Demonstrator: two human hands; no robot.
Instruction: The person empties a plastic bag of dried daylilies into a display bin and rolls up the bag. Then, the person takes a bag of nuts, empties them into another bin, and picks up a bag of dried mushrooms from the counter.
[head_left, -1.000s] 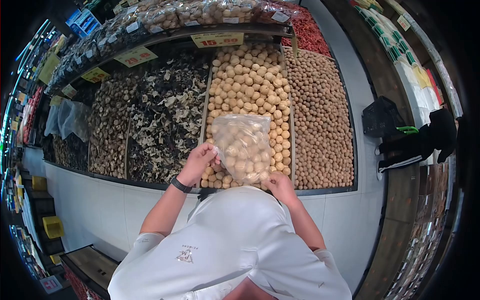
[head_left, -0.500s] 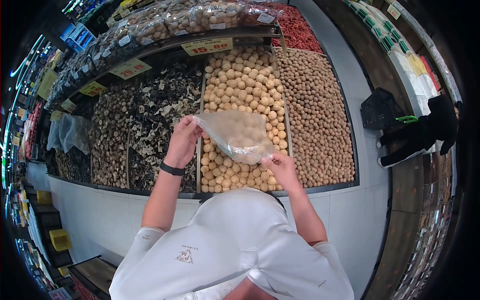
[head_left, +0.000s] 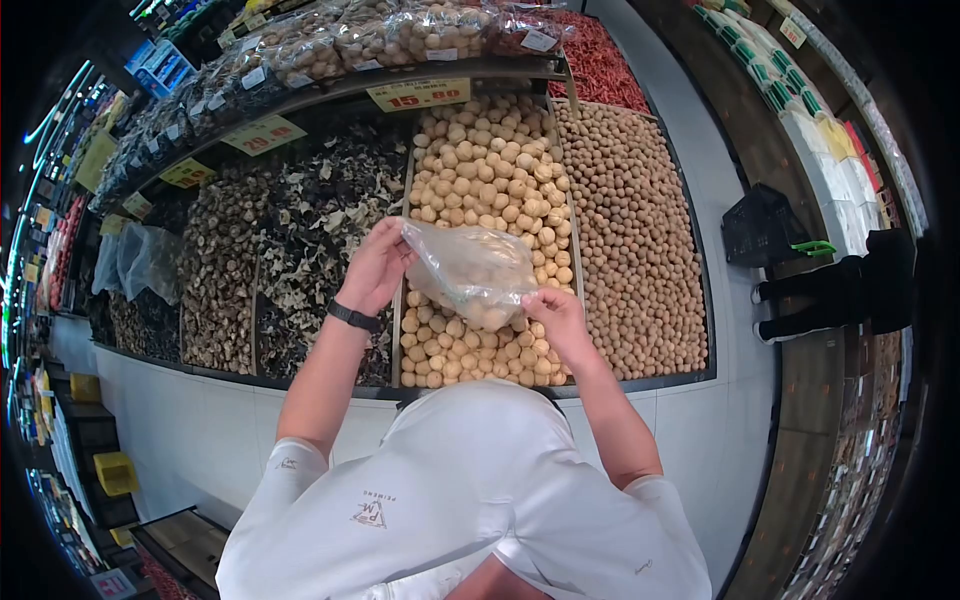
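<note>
A clear plastic bag (head_left: 470, 262) is stretched between my two hands above a bin of pale, round, walnut-like nuts (head_left: 480, 165). My left hand (head_left: 380, 262), with a black band on its wrist, pinches the bag's upper left corner. At the bag's lower right edge, my right hand (head_left: 555, 318) grips the plastic between thumb and fingers. Nuts show through the film; whether any lie inside the bag I cannot tell. Left of the nuts is a bin of dried black fungus (head_left: 325, 235), and to the right a bin of smaller brown round fruit (head_left: 640, 230).
A shelf of bagged goods (head_left: 400, 40) with price signs (head_left: 420, 94) runs above the bins. Dried mushrooms (head_left: 225, 270) and another plastic bag (head_left: 145, 260) are at left. At right, a person in dark clothes (head_left: 835, 290) stands beside a black basket (head_left: 765, 225).
The bag has narrowed slightly as my hands moved a little closer together. My left hand has risen slightly and turned. The person at right has shifted position.
</note>
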